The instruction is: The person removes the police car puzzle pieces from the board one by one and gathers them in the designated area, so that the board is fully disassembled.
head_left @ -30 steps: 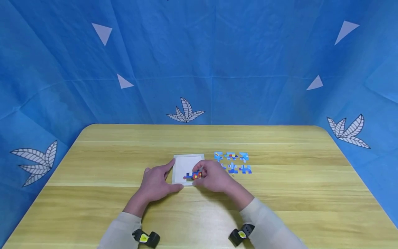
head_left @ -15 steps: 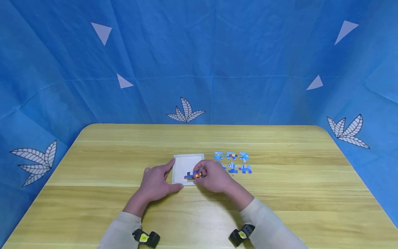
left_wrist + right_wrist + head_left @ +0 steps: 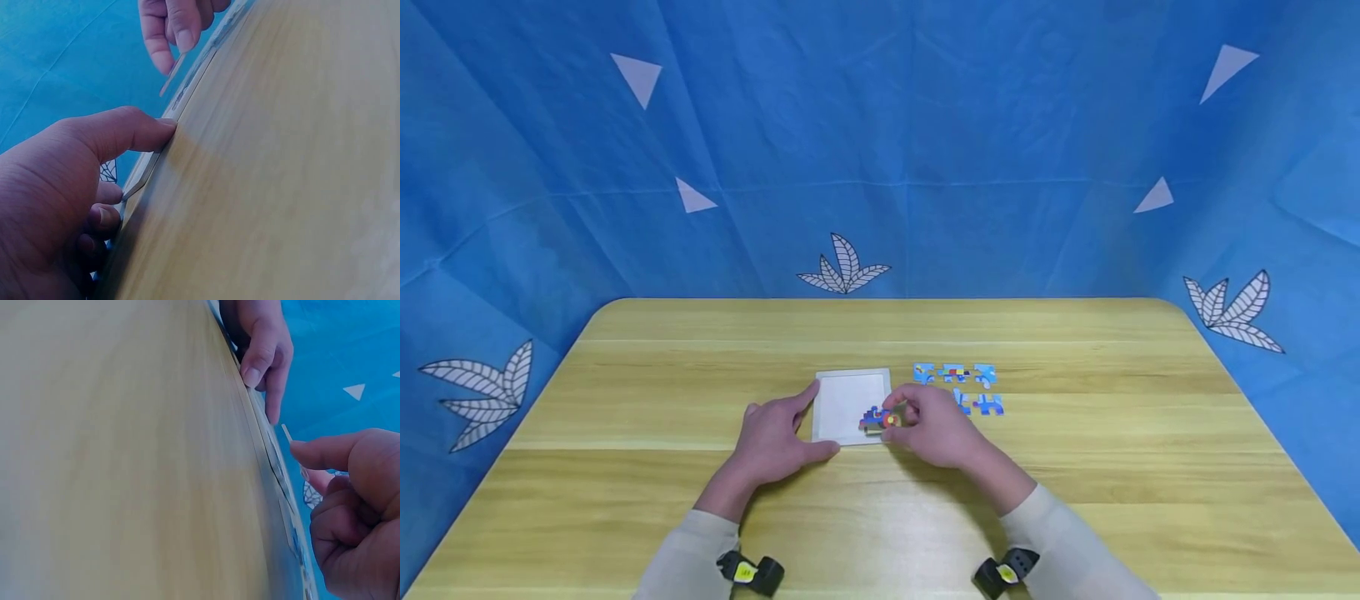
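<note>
Since the earlier frame, our right hand (image 3: 942, 429) has slid right, taking the puzzle piece (image 3: 877, 419) from the tray's near middle towards its near-right corner.

Left to right: our left hand (image 3: 777, 437) lies spread against the white tray's (image 3: 841, 398) near-left corner, thumb on the near edge, steadying it. The right hand pinches the piece between thumb and fingertips, tilted off the tray floor. Loose pieces (image 3: 958, 388) sit just right of the tray on the table (image 3: 1075, 467).

Step in hand, we judge: seating the first piece. Next move calls for squaring it to the corner and pressing it flat while the left hand braces the tray.
</note>
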A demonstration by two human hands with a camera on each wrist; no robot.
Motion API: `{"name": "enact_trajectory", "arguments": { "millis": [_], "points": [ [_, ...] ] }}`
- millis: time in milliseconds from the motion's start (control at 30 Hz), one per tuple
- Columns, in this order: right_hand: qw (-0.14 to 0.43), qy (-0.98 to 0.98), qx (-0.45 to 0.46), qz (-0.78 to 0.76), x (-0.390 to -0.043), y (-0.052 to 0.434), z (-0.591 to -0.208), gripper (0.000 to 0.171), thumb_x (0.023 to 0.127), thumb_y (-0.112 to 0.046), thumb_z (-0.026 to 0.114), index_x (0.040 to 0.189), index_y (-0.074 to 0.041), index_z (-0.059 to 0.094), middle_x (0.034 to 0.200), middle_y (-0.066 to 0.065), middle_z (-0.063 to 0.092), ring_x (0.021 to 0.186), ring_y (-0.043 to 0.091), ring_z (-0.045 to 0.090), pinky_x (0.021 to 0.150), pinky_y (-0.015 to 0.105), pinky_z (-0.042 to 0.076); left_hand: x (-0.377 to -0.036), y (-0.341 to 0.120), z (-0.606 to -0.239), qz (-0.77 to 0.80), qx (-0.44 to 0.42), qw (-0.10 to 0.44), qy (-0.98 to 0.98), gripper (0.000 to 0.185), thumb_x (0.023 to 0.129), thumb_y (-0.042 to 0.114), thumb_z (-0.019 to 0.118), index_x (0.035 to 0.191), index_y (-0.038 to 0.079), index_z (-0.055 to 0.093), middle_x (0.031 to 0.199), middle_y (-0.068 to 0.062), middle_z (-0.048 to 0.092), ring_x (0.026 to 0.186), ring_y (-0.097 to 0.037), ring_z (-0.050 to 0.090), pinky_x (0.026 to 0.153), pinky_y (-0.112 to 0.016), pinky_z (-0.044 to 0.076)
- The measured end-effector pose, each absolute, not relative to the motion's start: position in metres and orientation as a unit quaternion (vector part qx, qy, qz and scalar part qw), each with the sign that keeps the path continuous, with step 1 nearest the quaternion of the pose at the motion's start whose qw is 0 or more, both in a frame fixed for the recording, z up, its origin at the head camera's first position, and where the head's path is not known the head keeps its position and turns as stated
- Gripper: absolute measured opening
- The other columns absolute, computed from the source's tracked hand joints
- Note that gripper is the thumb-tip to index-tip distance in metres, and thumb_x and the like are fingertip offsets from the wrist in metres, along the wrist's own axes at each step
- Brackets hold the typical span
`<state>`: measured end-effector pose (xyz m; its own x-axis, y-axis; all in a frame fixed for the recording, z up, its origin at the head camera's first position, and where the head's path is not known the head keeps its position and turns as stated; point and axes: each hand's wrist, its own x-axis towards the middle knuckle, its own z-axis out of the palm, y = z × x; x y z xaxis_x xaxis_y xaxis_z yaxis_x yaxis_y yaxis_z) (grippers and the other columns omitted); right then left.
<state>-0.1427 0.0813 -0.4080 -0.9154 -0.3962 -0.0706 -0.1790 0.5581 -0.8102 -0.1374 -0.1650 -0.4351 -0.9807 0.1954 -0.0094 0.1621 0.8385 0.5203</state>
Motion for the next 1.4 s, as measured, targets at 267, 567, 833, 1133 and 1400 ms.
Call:
{"name": "enact_trajectory", "arguments": {
  "millis": [267, 567, 833, 1133, 1400],
  "points": [
    [0.103, 0.879, -0.162, -0.437, -0.137, 0.096, -0.408, 0.028, 0.079, -0.013, 0.076, 0.104, -0.011, 0.064, 0.051, -0.004, 0.029, 0.045, 0.008, 0.026, 0.051, 0.028, 0.031, -0.137, -0.166, -0.435, 0.271, 0.085, 0.037, 0.958, 0.097, 0.064, 0.056, 0.078, 0.143, 0.016, 0.04, 0.11, -0.002, 0.065, 0.096, -0.015, 0.055, 0.083, -0.044, 0.026],
    [0.094, 0.887, -0.14, -0.43, -0.129, 0.114, -0.407, 0.027, 0.08, -0.014, 0.076, 0.104, -0.013, 0.065, 0.051, -0.005, 0.027, 0.044, 0.008, 0.025, 0.051, 0.028, 0.031, -0.137, -0.168, -0.438, 0.275, 0.086, 0.034, 0.957, 0.098, 0.063, 0.058, 0.078, 0.144, 0.016, 0.04, 0.121, -0.004, 0.061, 0.1, -0.016, 0.055, 0.08, -0.041, 0.026],
    [0.077, 0.888, -0.125, -0.435, -0.123, 0.129, -0.405, 0.028, 0.079, -0.013, 0.076, 0.105, -0.012, 0.065, 0.052, -0.006, 0.027, 0.045, 0.008, 0.025, 0.053, 0.028, 0.033, -0.137, -0.167, -0.438, 0.277, 0.086, 0.032, 0.956, 0.098, 0.063, 0.056, 0.079, 0.143, 0.016, 0.04, 0.123, -0.004, 0.061, 0.099, -0.016, 0.055, 0.079, -0.041, 0.025],
    [0.089, 0.887, -0.093, -0.443, -0.119, 0.145, -0.405, 0.028, 0.079, -0.014, 0.076, 0.104, -0.013, 0.065, 0.053, -0.005, 0.027, 0.045, 0.009, 0.027, 0.052, 0.028, 0.034, -0.137, -0.166, -0.438, 0.276, 0.089, 0.032, 0.957, 0.097, 0.064, 0.056, 0.078, 0.143, 0.016, 0.04, 0.125, -0.004, 0.06, 0.098, -0.015, 0.055, 0.079, -0.041, 0.026],
    [0.075, 0.894, -0.092, -0.432, -0.116, 0.159, -0.409, 0.028, 0.078, -0.014, 0.077, 0.104, -0.013, 0.066, 0.053, -0.005, 0.029, 0.046, 0.008, 0.028, 0.056, 0.03, 0.036, -0.137, -0.165, -0.437, 0.278, 0.091, 0.03, 0.956, 0.096, 0.064, 0.055, 0.078, 0.143, 0.016, 0.041, 0.121, -0.004, 0.062, 0.096, -0.015, 0.055, 0.081, -0.043, 0.026]
  ]
}}
